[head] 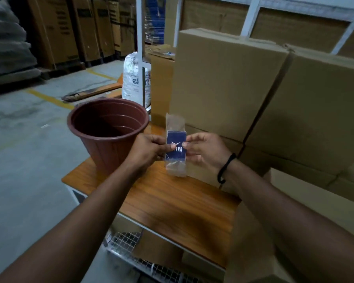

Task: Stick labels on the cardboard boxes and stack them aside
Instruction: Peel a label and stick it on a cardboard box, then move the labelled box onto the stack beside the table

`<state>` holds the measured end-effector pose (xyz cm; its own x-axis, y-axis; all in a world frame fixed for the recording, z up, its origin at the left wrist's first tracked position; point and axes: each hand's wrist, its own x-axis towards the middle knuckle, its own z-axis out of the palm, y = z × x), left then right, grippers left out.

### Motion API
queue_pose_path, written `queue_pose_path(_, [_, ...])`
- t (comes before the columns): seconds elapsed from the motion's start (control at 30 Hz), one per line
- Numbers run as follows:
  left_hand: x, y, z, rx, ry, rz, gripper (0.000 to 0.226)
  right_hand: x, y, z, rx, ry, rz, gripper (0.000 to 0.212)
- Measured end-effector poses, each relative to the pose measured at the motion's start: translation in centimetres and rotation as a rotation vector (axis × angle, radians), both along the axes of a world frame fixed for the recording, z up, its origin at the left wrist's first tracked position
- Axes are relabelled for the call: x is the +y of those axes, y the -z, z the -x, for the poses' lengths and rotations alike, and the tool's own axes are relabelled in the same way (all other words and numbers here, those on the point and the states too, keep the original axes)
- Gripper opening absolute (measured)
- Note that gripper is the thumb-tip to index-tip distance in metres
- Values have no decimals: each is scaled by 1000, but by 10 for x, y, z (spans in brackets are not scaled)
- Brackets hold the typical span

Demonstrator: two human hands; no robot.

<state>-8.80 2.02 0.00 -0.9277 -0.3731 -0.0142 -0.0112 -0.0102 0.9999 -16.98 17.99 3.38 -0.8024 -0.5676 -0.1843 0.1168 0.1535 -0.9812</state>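
Far left, dark stacked sacks (6,37), blurred; behind them a row of tall cartons (70,31) on the concrete floor (29,129), which has yellow lines. Orange pallet-jack fork (94,90) lies on the floor next to a white printed sack (134,78), which leans by a white rack post (139,37). Brown plastic pot (108,127) stands upright, mouth up, on the left end of the wooden table (172,201). Wire mesh basket (127,244) sits under the table's near edge. Left hand (149,150) is just right of the pot and in front of its wall, fingers curled, thumb and fingertips pinching the left edge of the label pack (176,146). The pack is a stack of dark blue labels with white print inside a clear sleeve, held upright above the table, between both hands, in front of the lower boxes. Sleeve sticks out above and below the blue stack. Right hand (204,150) pinches the pack's right edge, thumb on the front face, the other fingers curled behind it. Black band (226,168) is on the right wrist. Right of centre, large cardboard box (223,82) stands upright, touching a second cardboard box (315,109) at far right; both rest on lower boxes. No label visible on their facing sides. More cartons behind the white frame at top right.
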Motion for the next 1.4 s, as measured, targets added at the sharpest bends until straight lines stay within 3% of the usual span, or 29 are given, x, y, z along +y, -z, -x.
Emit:
queue_pose_path(0.07, [-28, -3, -7, 14, -21, 57, 17, -31, 2, 2, 12, 4, -22, 15])
queue_pose_path(0.1, [-49, -4, -11, 31, -60, 180, 16, -47, 2, 4, -2, 15, -13, 13])
queue_pose_path(0.23, [-152, 6, -27, -20, -158, 1045, 46, -112, 3, 19, -90, 114, 93, 15])
queue_pose_path(0.3, [-192, 18, -36, -138, -106, 1210, 52, -145, 5, 29, -107, 134, 94, 14])
queue_pose_path(0.37, [-213, 30, -43, -170, -29, 1193, 42, -179, 9, 38, -122, 152, 44, 15])
queue_pose_path(0.47, [-221, 42, -44, -69, 31, 1136, 33, -224, 15, 46, -175, 162, -23, 8])
queue_pose_path(0.6, [-224, 46, -40, 30, 54, 1046, 28, -261, 25, 54, 140, 89, -395, 23])
queue_pose_path(0.67, [-225, 49, -40, 74, 58, 1060, 23, -271, 26, 51, 225, 63, -480, 28])
queue_pose_path(0.87, [-225, 53, -42, 90, 15, 1204, 27, -267, 20, 47, 168, 100, -408, 36])
queue_pose_path(0.97, [-221, 58, -42, 23, -40, 1295, 44, -250, 12, 40, 75, 169, -284, 27])
queue_pose_path(1.1, [-199, 55, -33, 81, -21, 1321, 55, -198, -9, 22, -19, 185, -160, 8])
queue_pose_path(1.23, [-147, 47, -14, 187, 58, 1277, 53, -127, -23, 9, 68, 305, -107, 13])
queue_pose_path(1.4, [-43, 50, 9, 246, 285, 1070, 48, -15, -33, -9, 300, 421, -217, 23])
